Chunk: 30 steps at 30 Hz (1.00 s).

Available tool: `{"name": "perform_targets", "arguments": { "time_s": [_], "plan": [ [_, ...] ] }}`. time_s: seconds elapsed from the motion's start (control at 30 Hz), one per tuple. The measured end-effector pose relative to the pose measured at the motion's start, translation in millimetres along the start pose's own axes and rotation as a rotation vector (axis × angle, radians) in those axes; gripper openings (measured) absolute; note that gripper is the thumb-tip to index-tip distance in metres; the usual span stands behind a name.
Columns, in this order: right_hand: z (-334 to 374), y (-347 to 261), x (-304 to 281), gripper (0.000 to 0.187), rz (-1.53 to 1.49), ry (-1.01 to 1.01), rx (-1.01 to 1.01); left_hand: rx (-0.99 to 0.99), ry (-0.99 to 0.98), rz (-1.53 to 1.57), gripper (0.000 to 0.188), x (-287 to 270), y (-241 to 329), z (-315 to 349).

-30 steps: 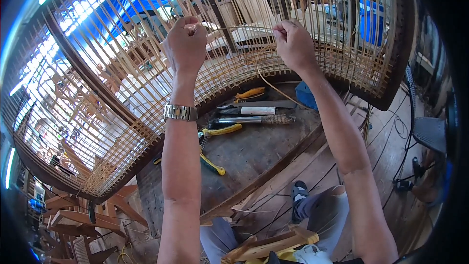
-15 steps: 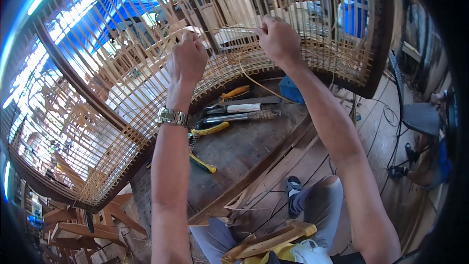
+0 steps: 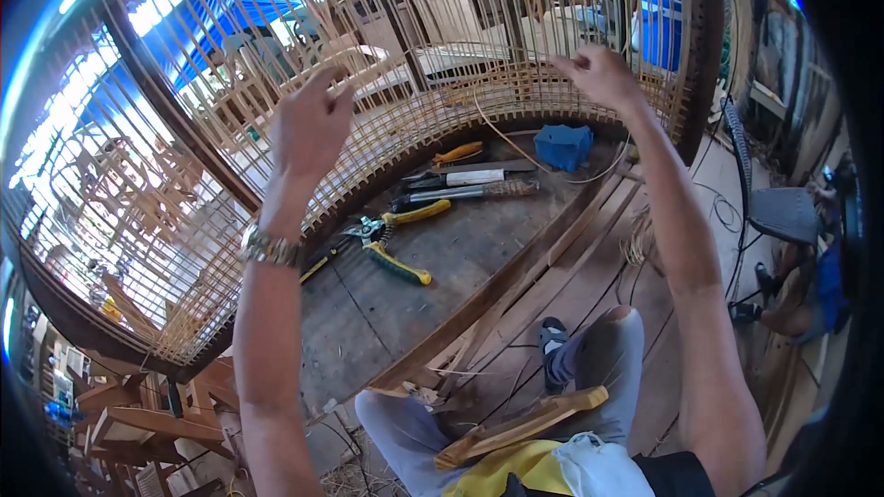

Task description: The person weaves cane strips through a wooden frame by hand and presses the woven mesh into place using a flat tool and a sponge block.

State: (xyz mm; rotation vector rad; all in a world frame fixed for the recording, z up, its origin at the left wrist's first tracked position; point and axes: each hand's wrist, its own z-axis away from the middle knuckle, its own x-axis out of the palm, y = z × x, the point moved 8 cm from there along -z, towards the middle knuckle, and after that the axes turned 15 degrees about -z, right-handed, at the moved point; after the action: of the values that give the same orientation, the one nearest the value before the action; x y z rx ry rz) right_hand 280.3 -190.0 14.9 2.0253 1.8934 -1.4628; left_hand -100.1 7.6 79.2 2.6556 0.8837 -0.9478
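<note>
A curved woven panel of thin upright rattan rods in a dark wooden frame stands in front of me. Pale strands cross its rods in a dense band along the bottom. My left hand is raised before the panel's middle, with index finger and thumb apart and nothing visible between them. Farther right, my right hand is closed, thumb and index pressed together at a thin rattan strand against the rods. A loose rattan strand hangs from the weave and loops over the bench.
On the dark workbench lie yellow-green pruning shears, a white-handled knife, a metal-shafted tool, orange-handled pliers and a blue block. A wooden piece rests across my lap. Another person's legs show at the right.
My hands have moved apart, the left toward the left and lower, the right toward the right. The left fingers have opened from a closed grip. The view has shifted, showing more of the bench.
</note>
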Motion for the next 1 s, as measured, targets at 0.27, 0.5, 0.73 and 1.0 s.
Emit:
{"name": "perform_targets", "arguments": {
  "time_s": [0.27, 0.5, 0.73, 1.0],
  "plan": [
    [84.5, 49.5, -81.8, 0.03, -0.897, -0.084, 0.213, 0.064, -0.071, -0.075, 0.039, 67.3, 35.5, -47.9],
    [119.6, 9.1, -113.8, 0.024, -1.645, -0.188, -0.105, -0.047, 0.034, -0.169, 0.029, 83.1, 42.4, -55.9],
    [120.0, -14.6, -119.2, 0.025, -1.669, -0.355, -0.222, -0.111, -0.057, 0.041, 0.03, 88.9, 36.8, -66.7],
    [75.8, 22.1, -91.0, 0.023, -0.053, 0.297, -0.276, -0.092, -0.135, -0.236, 0.026, 80.1, 39.3, -43.9]
  ]
}}
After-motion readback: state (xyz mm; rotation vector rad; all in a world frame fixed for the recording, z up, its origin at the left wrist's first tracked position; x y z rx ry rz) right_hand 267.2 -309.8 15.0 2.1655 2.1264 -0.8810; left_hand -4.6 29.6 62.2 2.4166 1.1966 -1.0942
